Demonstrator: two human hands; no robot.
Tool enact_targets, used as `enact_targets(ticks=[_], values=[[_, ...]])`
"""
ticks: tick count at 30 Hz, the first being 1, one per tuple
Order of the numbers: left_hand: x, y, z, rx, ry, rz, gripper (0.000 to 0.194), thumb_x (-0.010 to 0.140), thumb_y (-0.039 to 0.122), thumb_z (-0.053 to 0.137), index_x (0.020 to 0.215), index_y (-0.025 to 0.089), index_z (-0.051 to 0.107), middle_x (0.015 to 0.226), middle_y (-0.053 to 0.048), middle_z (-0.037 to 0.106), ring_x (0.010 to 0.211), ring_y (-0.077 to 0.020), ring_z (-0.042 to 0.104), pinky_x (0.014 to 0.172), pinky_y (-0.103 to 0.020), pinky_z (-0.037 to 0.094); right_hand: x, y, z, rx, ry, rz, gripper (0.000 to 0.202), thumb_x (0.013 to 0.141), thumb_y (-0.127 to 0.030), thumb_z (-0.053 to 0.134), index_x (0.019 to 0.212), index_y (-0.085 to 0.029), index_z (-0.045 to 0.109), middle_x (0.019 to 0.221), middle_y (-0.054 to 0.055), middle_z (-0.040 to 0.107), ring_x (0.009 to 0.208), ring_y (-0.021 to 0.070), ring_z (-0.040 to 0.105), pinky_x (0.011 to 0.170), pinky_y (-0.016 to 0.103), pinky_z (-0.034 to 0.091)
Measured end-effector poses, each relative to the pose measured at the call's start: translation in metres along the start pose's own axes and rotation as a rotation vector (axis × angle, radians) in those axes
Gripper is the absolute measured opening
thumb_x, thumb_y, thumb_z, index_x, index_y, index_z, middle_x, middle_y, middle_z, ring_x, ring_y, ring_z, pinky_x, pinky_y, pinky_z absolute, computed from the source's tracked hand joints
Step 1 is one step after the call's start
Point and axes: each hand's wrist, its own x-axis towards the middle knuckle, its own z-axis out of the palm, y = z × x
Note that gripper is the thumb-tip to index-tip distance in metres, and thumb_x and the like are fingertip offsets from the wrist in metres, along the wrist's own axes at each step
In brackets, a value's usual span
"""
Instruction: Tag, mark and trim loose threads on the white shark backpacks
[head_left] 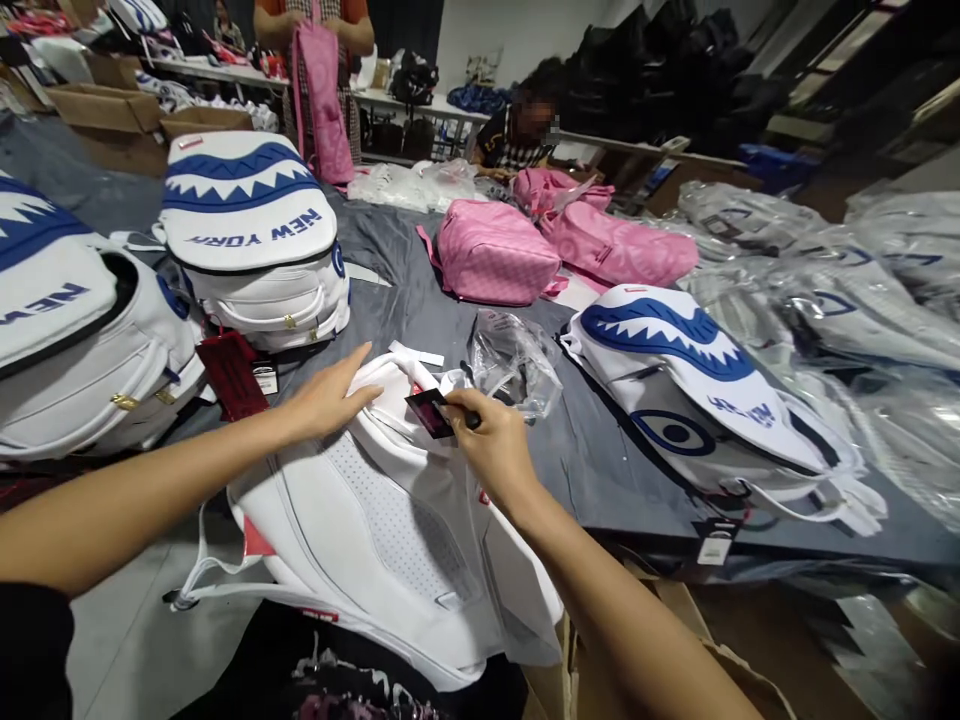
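Observation:
A white backpack [322,520] lies in front of me at the table's near edge, its dotted back panel facing up and its straps hanging toward me. My left hand [330,395] rests on its upper left edge, fingers stretched out. Near the top of the backpack, my right hand [496,440] pinches a black hang tag [429,412]. A small dark piece shows by the right thumb, too hidden to name. Just beyond the right hand sits a crumpled clear plastic bag [517,365], with a white strip [416,353] to its left.
White-and-blue backpacks stand at left [251,220] and right [675,380], the right one with a dangling tag [716,540]. Pink backpacks [495,250] lie farther back. Plastic-wrapped bags [825,270] pile up at right. Two people work across the table [405,260]; one holds a pink bag [322,100].

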Motion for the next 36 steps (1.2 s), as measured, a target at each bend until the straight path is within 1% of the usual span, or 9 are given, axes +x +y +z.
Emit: enact_targets(ticks=[2, 5, 8, 12, 15, 20, 24, 29, 36], values=[[-0.02, -0.014, 0.004, -0.042, 0.051, 0.014, 0.073, 0.096, 0.055, 0.034, 0.156, 0.014, 0.022, 0.159, -0.014, 0.035, 0.144, -0.0297, 0.038, 0.116, -0.044, 0.035, -0.002, -0.002, 0.008, -0.078, -0.039, -0.019, 0.018, 0.082, -0.019, 0.057, 0.086, -0.019, 0.075, 0.074, 0.002, 0.072, 0.065, 0.0147, 0.061, 0.063, 0.024, 0.04], [-0.041, -0.025, 0.009, 0.022, 0.04, 0.059, 0.084, 0.09, 0.06, 0.05, 0.157, 0.018, 0.02, 0.158, -0.013, 0.037, 0.141, -0.0322, 0.042, 0.112, -0.046, 0.04, -0.004, -0.009, 0.022, -0.187, -0.193, 0.002, 0.019, 0.086, -0.019, 0.057, 0.093, -0.02, 0.075, 0.078, 0.003, 0.074, 0.067, 0.0157, 0.063, 0.063, 0.024, 0.039], [-0.048, -0.026, 0.012, 0.082, 0.052, 0.073, 0.094, 0.083, 0.053, 0.066, 0.157, 0.02, 0.018, 0.156, -0.013, 0.04, 0.14, -0.0317, 0.045, 0.109, -0.043, 0.044, -0.005, -0.018, 0.039, -0.345, -0.379, 0.009, 0.023, 0.087, -0.016, 0.056, 0.097, -0.021, 0.076, 0.084, 0.005, 0.076, 0.074, 0.018, 0.066, 0.064, 0.025, 0.039], [-0.049, -0.026, 0.015, 0.109, 0.072, 0.075, 0.09, 0.084, 0.043, 0.068, 0.157, 0.022, 0.02, 0.152, -0.012, 0.045, 0.137, -0.0302, 0.048, 0.103, -0.041, 0.049, -0.005, -0.03, 0.055, -0.591, -0.514, -0.044, 0.027, 0.087, -0.014, 0.052, 0.098, -0.02, 0.076, 0.089, 0.009, 0.075, 0.081, 0.0216, 0.068, 0.062, 0.027, 0.035], [-0.049, -0.03, 0.02, 0.105, 0.111, 0.116, 0.089, 0.084, 0.039, 0.068, 0.157, 0.022, 0.019, 0.15, -0.012, 0.048, 0.134, -0.0298, 0.051, 0.101, -0.04, 0.05, -0.004, -0.032, 0.059, -0.671, -0.544, -0.093, 0.026, 0.089, -0.013, 0.051, 0.095, -0.018, 0.075, 0.094, 0.011, 0.074, 0.083, 0.0217, 0.068, 0.063, 0.027, 0.036], [-0.047, -0.038, 0.032, 0.079, 0.164, 0.16, 0.088, 0.084, 0.036, 0.068, 0.157, 0.022, 0.02, 0.15, -0.013, 0.048, 0.135, -0.0294, 0.05, 0.104, -0.041, 0.05, 0.0, -0.026, 0.066, -0.52, -0.548, -0.021, 0.026, 0.085, -0.012, 0.057, 0.1, -0.022, 0.076, 0.093, 0.005, 0.077, 0.08, 0.0177, 0.068, 0.064, 0.024, 0.037], [-0.047, -0.039, 0.032, 0.076, 0.159, 0.155, 0.088, 0.083, 0.034, 0.069, 0.156, 0.02, 0.022, 0.151, -0.014, 0.047, 0.136, -0.0297, 0.049, 0.106, -0.042, 0.049, 0.0, -0.028, 0.065, -0.579, -0.583, -0.08, 0.018, 0.083, -0.014, 0.06, 0.091, -0.019, 0.076, 0.086, 0.008, 0.076, 0.078, 0.0203, 0.068, 0.061, 0.026, 0.033], [-0.05, -0.04, 0.028, 0.035, 0.158, 0.186, 0.087, 0.086, 0.039, 0.065, 0.157, 0.022, 0.018, 0.153, -0.013, 0.044, 0.139, -0.029, 0.046, 0.108, -0.041, 0.047, 0.002, -0.034, 0.066, -0.564, -0.399, -0.148, 0.023, 0.091, -0.019, 0.054, 0.107, -0.02, 0.07, 0.095, 0.007, 0.075, 0.078, 0.0174, 0.066, 0.063, 0.025, 0.033], [-0.049, -0.043, 0.024, 0.012, 0.127, 0.162, 0.087, 0.086, 0.042, 0.063, 0.158, 0.025, 0.016, 0.154, -0.011, 0.043, 0.139, -0.0287, 0.046, 0.107, -0.042, 0.047, 0.018, -0.054, 0.07, -0.534, -0.441, -0.339, 0.015, 0.09, -0.02, 0.055, 0.087, -0.017, 0.069, 0.084, 0.006, 0.074, 0.074, 0.0185, 0.064, 0.061, 0.027, 0.032]])
